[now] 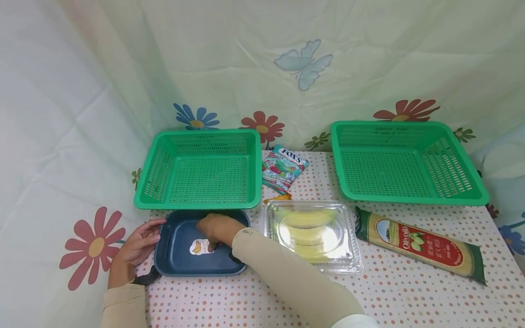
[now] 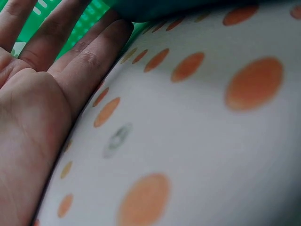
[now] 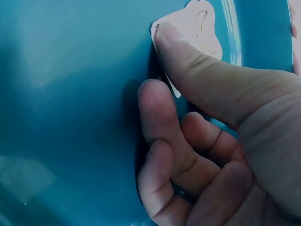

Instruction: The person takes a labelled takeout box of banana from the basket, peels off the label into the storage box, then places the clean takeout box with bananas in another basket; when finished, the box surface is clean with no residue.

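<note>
In the head view a dark blue tray (image 1: 180, 248) stands at the left of the dotted table. Inside it lies a small white card (image 1: 200, 246) with a banana picture. My right hand (image 1: 219, 229) reaches into the tray; its thumb lies over one corner of the card (image 3: 200, 30) in the right wrist view, and the other fingers are curled close to the card's edge. Part of the card is hidden under the thumb. At the tray's left rim rests my left hand (image 1: 138, 241), its fingers fairly straight and touching the side (image 2: 61, 61).
Two green baskets (image 1: 211, 180) (image 1: 404, 175) stand behind. Right of the tray is a clear box of bananas (image 1: 311, 232), then a spaghetti pack (image 1: 422, 243). A candy bag (image 1: 284, 168) and a small orange-brown item (image 1: 279, 198) lie between the baskets.
</note>
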### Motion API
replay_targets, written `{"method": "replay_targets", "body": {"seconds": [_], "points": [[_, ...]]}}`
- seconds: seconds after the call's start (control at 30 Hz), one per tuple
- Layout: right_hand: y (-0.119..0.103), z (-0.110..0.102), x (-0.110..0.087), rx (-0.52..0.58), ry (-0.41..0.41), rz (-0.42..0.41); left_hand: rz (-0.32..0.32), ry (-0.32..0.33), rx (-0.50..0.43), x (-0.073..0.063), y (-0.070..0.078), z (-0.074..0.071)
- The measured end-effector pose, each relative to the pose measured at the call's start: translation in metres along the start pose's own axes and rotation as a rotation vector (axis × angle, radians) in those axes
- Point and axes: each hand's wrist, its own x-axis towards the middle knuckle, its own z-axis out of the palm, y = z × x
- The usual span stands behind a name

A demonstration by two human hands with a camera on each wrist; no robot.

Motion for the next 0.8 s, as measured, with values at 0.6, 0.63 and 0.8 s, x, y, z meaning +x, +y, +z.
{"method": "replay_targets", "body": {"seconds": [0.6,0.63,0.8], "points": [[-0.007,-0.009,-0.038,-0.092,-0.046,-0.005,-0.004,-0.019,-0.011,-0.001,0.000,0.001],[-0.006,-0.011,-0.043,-0.090,-0.034,-0.020,-0.005,-0.018,-0.011,-0.002,0.000,0.001],[0.005,-0.020,-0.071,-0.070,0.025,-0.131,-0.008,-0.002,-0.001,-0.001,0.000,0.000]]}}
